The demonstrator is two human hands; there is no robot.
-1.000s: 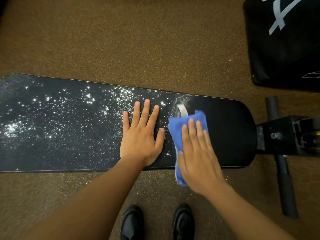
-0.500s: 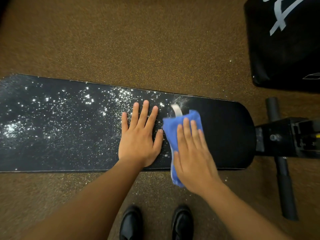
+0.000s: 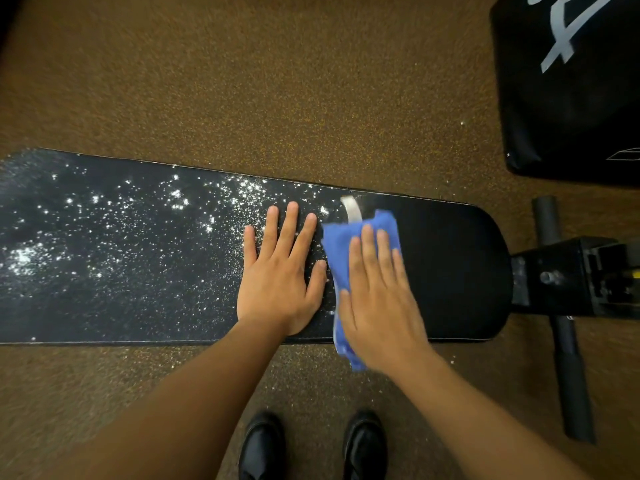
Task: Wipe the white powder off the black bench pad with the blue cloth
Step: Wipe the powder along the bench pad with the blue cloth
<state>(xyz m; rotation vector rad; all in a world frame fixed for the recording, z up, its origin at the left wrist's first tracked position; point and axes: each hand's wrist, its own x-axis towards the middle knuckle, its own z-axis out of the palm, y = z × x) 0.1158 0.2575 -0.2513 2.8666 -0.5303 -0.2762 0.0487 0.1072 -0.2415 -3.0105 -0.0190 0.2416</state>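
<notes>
The floor [image 3: 242, 98] is brown and speckled, and it fills most of the view. On it lies one long black bench pad [image 3: 457, 271], running from 9 o'clock to 3 o'clock. White powder [image 3: 145, 237] covers the pad from the 9 o'clock end up to the middle, and the 3 o'clock end looks clean and dark. One big black bag [image 3: 568, 91] sits at 1 o'clock, and one black metal frame [image 3: 575, 282] with a bar sits at 3 o'clock. There are two hands. The left hand [image 3: 280, 282] lies flat on the pad in the middle, fingers straight and a little spread, right on the powder. The right hand [image 3: 377, 296] is just beside it, fingers straight and close together, pressing down on one blue cloth [image 3: 346, 237]. The cloth pokes out past the fingertips and hangs over the near edge of the pad, with a white tag [image 3: 350, 210] at 12 o'clock. To wipe well, I think the right hand should press flat and push the cloth toward 9 o'clock in long strokes, and the left hand should move out of the way first. Two black shoes [image 3: 311, 448] show at 6 o'clock.
</notes>
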